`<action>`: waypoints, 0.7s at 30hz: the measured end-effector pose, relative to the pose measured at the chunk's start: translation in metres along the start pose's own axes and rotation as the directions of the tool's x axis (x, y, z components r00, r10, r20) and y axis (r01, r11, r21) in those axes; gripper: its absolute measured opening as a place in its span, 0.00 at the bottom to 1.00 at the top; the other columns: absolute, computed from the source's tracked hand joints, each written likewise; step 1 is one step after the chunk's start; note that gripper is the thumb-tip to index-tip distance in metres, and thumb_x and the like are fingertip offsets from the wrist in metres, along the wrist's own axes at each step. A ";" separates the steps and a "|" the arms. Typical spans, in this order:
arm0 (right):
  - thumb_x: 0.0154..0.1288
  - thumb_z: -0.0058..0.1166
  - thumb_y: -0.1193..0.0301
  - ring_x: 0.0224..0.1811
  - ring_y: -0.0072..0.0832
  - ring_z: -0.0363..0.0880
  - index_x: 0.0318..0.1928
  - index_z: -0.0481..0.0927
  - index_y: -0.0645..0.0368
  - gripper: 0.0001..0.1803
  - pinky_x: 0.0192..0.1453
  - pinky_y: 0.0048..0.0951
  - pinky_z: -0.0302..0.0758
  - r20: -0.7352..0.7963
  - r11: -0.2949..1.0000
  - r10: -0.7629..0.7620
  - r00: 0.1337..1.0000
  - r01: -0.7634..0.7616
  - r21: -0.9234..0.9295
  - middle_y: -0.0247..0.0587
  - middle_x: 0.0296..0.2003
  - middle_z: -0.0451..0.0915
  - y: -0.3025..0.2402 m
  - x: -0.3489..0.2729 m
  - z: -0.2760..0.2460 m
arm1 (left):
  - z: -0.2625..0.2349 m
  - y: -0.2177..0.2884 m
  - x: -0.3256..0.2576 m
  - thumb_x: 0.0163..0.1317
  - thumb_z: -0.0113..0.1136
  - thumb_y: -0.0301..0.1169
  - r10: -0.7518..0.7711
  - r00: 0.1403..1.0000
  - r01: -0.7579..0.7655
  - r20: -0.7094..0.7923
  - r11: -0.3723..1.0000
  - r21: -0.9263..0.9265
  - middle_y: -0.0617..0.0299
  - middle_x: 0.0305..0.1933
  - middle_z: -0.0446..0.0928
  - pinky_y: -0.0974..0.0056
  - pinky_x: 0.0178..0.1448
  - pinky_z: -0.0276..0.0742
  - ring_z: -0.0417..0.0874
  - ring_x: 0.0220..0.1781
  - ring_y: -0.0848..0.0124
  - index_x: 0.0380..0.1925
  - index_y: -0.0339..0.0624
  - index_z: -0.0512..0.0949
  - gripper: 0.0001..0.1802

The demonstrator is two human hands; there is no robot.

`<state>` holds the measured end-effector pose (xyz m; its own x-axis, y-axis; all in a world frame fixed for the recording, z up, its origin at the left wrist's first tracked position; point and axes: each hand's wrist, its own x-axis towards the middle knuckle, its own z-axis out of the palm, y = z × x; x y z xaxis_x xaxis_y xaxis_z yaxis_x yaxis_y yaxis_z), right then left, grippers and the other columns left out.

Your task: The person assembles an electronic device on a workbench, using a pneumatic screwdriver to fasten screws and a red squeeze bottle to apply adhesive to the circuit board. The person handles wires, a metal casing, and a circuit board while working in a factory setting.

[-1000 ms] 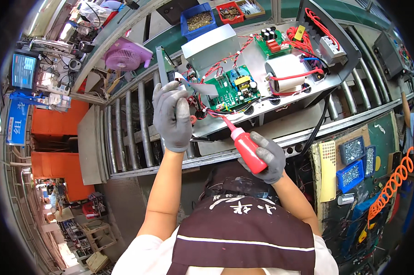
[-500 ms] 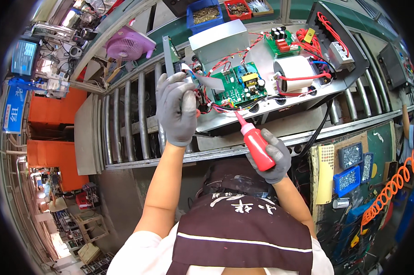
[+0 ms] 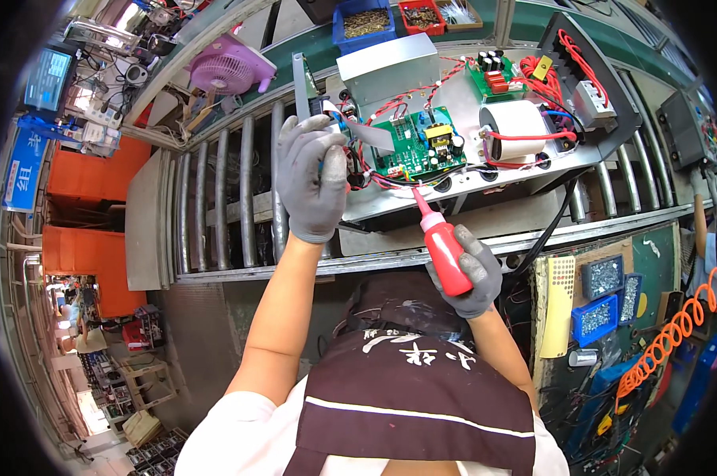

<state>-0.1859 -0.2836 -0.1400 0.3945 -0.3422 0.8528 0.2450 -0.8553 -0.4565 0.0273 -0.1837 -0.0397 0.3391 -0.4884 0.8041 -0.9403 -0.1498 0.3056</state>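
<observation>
My right hand (image 3: 477,278), in a grey glove, is closed around a red squeeze bottle (image 3: 449,260) with a pink nozzle. The nozzle tip points up at the wires along the near edge of a green circuit board (image 3: 423,145). My left hand (image 3: 312,181), also gloved in grey, is raised at the left end of the open metal chassis (image 3: 485,189). Its fingers are bent and pressed together beside the upright panel (image 3: 300,87) and a grey ribbon cable (image 3: 372,136); whatever they grip is hidden behind them.
The chassis sits over a roller conveyor (image 3: 247,198). On it are a silver metal box (image 3: 390,67), a white cylinder (image 3: 515,127) and red wires. A pink fan (image 3: 225,71) stands at the far left. Blue screw bins (image 3: 596,319) and a coiled orange hose (image 3: 664,341) are at right.
The whole view has shifted slightly. The fingers of my left hand have curled a little more beside the panel. The bottle stays in my right hand, its nozzle still at the board's near edge.
</observation>
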 end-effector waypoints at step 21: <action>0.42 0.72 0.71 0.38 0.46 0.81 0.48 0.65 0.56 0.33 0.39 0.39 0.82 0.011 0.993 0.016 1.000 -0.017 0.116 0.56 0.46 0.76 0.002 -0.006 0.002 | 0.004 0.001 -0.002 0.57 0.49 0.25 -0.018 1.000 0.018 -0.010 0.999 -0.041 0.57 0.32 0.79 0.50 0.66 0.58 0.76 0.51 0.59 0.32 0.35 0.78 0.09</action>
<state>-0.1860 -0.2822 -0.1462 0.4079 -0.3512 0.8428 0.3395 -0.7985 -0.4971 0.0254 -0.1863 -0.0428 0.3566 -0.4769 0.8033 -0.9321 -0.1233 0.3406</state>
